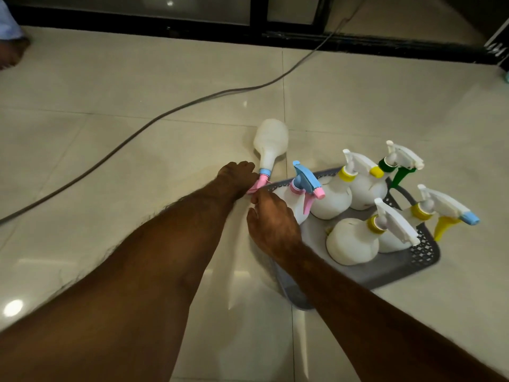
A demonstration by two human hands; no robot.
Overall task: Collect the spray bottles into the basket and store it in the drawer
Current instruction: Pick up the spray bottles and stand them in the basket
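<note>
Five spray bottles (333, 198) stand in the basket (407, 264); a sixth bottle (271, 142) lies on the floor (110, 139) behind-left.

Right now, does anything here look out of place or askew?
Yes. One bottle lies on its side on the floor outside the basket, while the others stand inside. The left hand grips its pink sprayer head.
</note>
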